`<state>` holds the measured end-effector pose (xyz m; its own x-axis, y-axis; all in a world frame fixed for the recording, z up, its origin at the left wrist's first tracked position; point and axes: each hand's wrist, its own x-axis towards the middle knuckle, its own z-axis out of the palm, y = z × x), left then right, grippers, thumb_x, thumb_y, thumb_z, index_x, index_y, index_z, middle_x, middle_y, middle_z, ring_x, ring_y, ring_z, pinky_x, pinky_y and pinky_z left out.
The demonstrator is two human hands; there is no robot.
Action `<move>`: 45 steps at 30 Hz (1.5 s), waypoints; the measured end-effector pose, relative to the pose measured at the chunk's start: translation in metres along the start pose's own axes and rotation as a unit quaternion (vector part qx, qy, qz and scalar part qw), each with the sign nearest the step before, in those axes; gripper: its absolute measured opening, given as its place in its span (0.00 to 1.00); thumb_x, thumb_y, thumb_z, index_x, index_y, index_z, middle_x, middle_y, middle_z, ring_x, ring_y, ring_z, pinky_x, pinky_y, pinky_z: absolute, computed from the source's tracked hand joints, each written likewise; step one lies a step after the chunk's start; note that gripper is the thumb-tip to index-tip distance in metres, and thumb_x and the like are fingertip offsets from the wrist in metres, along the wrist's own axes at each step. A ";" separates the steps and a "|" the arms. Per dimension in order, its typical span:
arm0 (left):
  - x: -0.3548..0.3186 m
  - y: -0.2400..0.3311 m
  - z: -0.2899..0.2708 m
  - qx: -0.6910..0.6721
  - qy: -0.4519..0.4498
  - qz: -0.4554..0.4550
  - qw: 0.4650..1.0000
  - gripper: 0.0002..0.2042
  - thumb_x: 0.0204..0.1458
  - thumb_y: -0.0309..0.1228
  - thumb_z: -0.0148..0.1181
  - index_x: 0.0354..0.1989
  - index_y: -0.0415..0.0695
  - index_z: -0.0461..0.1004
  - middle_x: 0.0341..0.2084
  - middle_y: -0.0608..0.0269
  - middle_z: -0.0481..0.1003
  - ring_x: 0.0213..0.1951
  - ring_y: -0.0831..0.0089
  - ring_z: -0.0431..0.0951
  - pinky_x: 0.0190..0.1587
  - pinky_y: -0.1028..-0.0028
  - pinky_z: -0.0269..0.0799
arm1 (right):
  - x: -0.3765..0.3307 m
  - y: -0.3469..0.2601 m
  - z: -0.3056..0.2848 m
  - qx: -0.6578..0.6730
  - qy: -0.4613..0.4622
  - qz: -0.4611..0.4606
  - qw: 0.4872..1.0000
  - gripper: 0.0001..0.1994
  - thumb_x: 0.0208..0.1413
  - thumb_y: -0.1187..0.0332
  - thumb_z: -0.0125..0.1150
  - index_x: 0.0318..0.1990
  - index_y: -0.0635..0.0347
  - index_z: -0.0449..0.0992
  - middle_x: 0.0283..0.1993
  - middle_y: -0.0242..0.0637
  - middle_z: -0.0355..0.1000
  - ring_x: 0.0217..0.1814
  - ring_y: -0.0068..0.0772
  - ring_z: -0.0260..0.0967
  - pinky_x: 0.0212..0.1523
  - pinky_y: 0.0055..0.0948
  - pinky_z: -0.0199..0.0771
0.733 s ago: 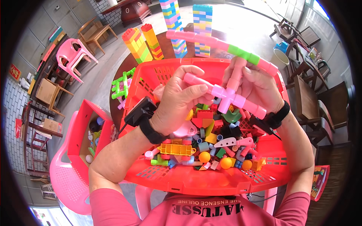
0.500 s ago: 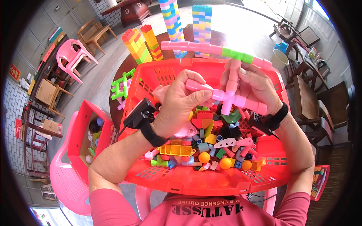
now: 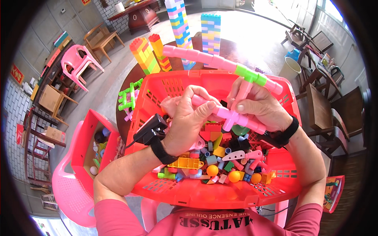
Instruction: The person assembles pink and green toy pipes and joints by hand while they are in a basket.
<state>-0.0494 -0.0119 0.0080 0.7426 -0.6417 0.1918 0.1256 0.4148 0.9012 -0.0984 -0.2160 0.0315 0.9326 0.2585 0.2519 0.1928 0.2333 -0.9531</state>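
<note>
Above a heaped red basket (image 3: 204, 196), both hands work on a toy pipe construction. My right hand (image 3: 264, 106) is closed around its pink stem, just under a green T-shaped connector (image 3: 251, 75). From that connector a long row of pink tubes (image 3: 197, 56) runs out to the left, with a short piece to the right. Lower down, the stem meets a pink cross connector (image 3: 233, 118). My left hand (image 3: 189, 116) pinches a short pink tube (image 3: 200, 101) in line with the cross's left arm; fingers hide whether they are fully joined.
Inside the basket lie a yellow toy frame (image 3: 185, 163), a toy knife (image 3: 234, 155), orange balls (image 3: 212, 170) and many small blocks. Block towers (image 3: 210, 33) stand on the round table beyond. A red box (image 3: 84, 151) sits on a pink chair (image 3: 65, 185) at left.
The pipe construction has tilted clockwise, its cross connector shifting down and left. The short tube in my left hand now lines up with the cross. Both hands appear slightly lower.
</note>
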 end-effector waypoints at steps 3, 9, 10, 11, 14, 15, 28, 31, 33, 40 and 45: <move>0.001 0.000 -0.001 -0.014 -0.005 -0.008 1.000 0.08 0.62 0.32 0.50 0.43 0.45 0.59 0.40 0.57 0.71 0.43 0.70 0.75 0.47 0.62 0.76 | 0.000 0.004 0.001 -0.046 0.004 0.008 0.999 0.06 0.56 0.72 0.61 0.33 0.58 0.69 0.36 0.27 0.66 0.37 0.17 0.65 0.39 0.19 0.67; -0.001 -0.001 0.003 0.047 -0.010 0.024 0.999 0.10 0.63 0.34 0.49 0.44 0.45 0.57 0.39 0.57 0.71 0.43 0.70 0.75 0.45 0.65 0.76 | -0.004 0.002 0.003 -0.075 0.027 0.001 0.997 0.06 0.57 0.71 0.59 0.32 0.59 0.68 0.37 0.28 0.66 0.38 0.19 0.66 0.41 0.22 0.68; -0.001 0.000 0.002 0.085 -0.012 0.028 0.996 0.10 0.63 0.35 0.49 0.44 0.45 0.57 0.39 0.57 0.71 0.43 0.71 0.75 0.44 0.66 0.76 | -0.003 0.000 0.002 -0.073 0.023 -0.002 0.997 0.06 0.57 0.71 0.60 0.32 0.59 0.68 0.37 0.29 0.66 0.40 0.21 0.67 0.43 0.23 0.69; -0.001 0.002 0.002 0.122 -0.021 0.039 0.992 0.11 0.63 0.35 0.49 0.44 0.45 0.57 0.39 0.57 0.71 0.42 0.71 0.75 0.44 0.67 0.77 | -0.003 -0.001 0.001 -0.071 0.019 -0.005 0.997 0.06 0.56 0.71 0.60 0.33 0.59 0.68 0.37 0.29 0.65 0.41 0.23 0.67 0.45 0.25 0.69; -0.002 0.002 0.002 0.164 -0.024 0.054 0.985 0.13 0.62 0.37 0.51 0.44 0.43 0.57 0.39 0.57 0.71 0.41 0.72 0.76 0.42 0.70 0.77 | -0.003 -0.003 -0.001 -0.099 0.017 -0.003 0.995 0.07 0.55 0.70 0.61 0.33 0.60 0.68 0.37 0.30 0.66 0.41 0.23 0.68 0.44 0.25 0.70; -0.003 0.002 0.002 0.166 -0.021 0.055 0.984 0.14 0.62 0.37 0.51 0.44 0.43 0.57 0.39 0.58 0.71 0.40 0.73 0.76 0.41 0.70 0.77 | -0.003 -0.004 -0.001 -0.096 0.017 -0.004 0.995 0.07 0.55 0.70 0.61 0.33 0.60 0.68 0.37 0.31 0.66 0.41 0.23 0.68 0.44 0.26 0.70; -0.010 0.002 0.010 0.229 -0.024 0.095 0.968 0.14 0.61 0.39 0.52 0.44 0.42 0.59 0.36 0.62 0.70 0.36 0.79 0.72 0.42 0.77 0.70 | -0.004 -0.005 0.003 -0.087 -0.007 -0.034 0.996 0.08 0.55 0.71 0.61 0.35 0.61 0.67 0.37 0.35 0.67 0.40 0.26 0.68 0.43 0.26 0.70; -0.010 0.000 0.011 0.208 -0.033 0.086 0.974 0.13 0.62 0.38 0.52 0.43 0.42 0.58 0.34 0.62 0.70 0.33 0.79 0.73 0.38 0.78 0.70 | -0.007 -0.006 0.000 -0.109 -0.005 -0.015 0.994 0.07 0.55 0.70 0.60 0.35 0.62 0.68 0.36 0.32 0.67 0.39 0.22 0.67 0.41 0.24 0.68; -0.007 -0.003 0.011 0.211 -0.025 0.097 0.972 0.13 0.62 0.36 0.51 0.43 0.41 0.58 0.28 0.63 0.72 0.26 0.79 0.75 0.30 0.81 0.70 | -0.006 -0.005 -0.005 -0.125 0.006 -0.004 0.992 0.06 0.55 0.70 0.60 0.33 0.63 0.70 0.33 0.28 0.66 0.36 0.17 0.64 0.36 0.21 0.65; 0.020 0.006 -0.020 0.335 -0.101 -0.075 0.934 0.17 0.61 0.42 0.53 0.47 0.42 0.64 0.39 0.63 0.72 0.43 0.78 0.73 0.45 0.76 0.70 | 0.008 0.003 -0.028 -0.208 -0.017 0.059 0.976 0.08 0.56 0.67 0.60 0.35 0.62 0.71 0.33 0.27 0.67 0.37 0.18 0.64 0.39 0.21 0.66; 0.022 -0.003 -0.029 0.319 -0.089 -0.036 0.943 0.21 0.60 0.46 0.54 0.46 0.37 0.70 0.38 0.62 0.73 0.43 0.78 0.73 0.47 0.76 0.69 | 0.005 0.016 -0.023 -0.227 -0.087 0.108 0.964 0.08 0.54 0.68 0.62 0.32 0.63 0.71 0.30 0.26 0.68 0.34 0.15 0.64 0.36 0.21 0.67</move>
<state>-0.0141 -0.0089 -0.0022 0.6173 -0.7754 0.1328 -0.2921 -0.0692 0.9539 -0.0835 -0.2324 0.0135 0.9079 0.4185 0.0252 0.1499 -0.2680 -0.9517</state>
